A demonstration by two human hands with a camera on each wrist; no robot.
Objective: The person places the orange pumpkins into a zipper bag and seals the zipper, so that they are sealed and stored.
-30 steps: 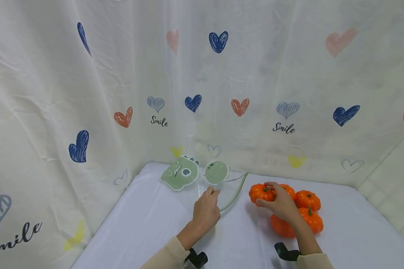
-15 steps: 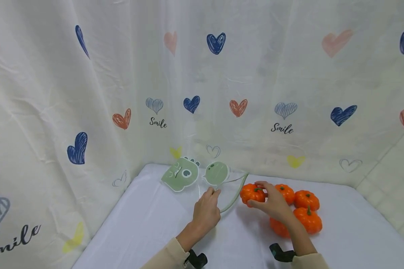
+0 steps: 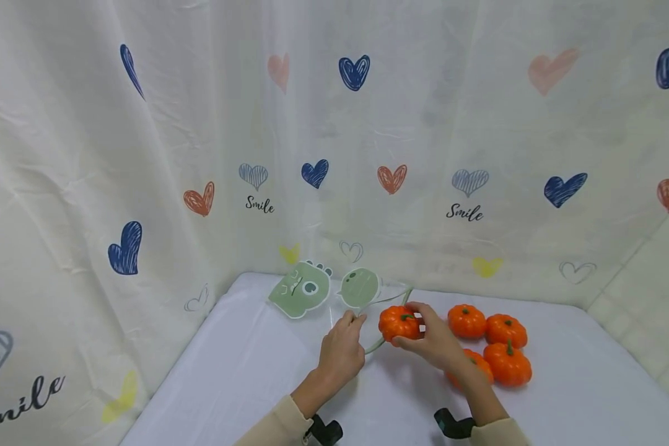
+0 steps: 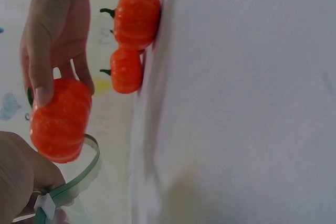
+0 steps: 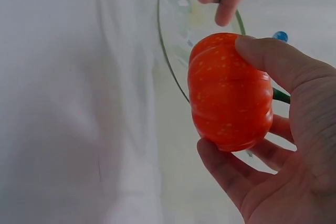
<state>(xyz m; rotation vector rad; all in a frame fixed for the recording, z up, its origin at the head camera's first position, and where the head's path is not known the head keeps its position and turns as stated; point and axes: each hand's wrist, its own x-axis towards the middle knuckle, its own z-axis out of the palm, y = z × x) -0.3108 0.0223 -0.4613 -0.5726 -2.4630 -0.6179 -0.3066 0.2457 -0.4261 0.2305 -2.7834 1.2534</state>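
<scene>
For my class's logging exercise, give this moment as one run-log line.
Left hand: holds bag by green rim | Right hand: holds pumpkin above table, near bag | Other pumpkins: four, on table

A pumpkin [image 3: 397, 324] sits in the right hand [image 3: 436, 339]; left of that grip, the left hand [image 3: 340, 348] holds a zip bag [image 3: 302, 290], which spreads behind it. Right of the grip, four other pumpkins [image 3: 508, 364] lie on the tablecloth [image 3: 228, 384], before a curtain [image 3: 418, 118].

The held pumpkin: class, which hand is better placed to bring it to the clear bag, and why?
Probably the right hand: it grips the pumpkin close to the clear bag, while the left hand is occupied gripping the bag's green edge.
</scene>
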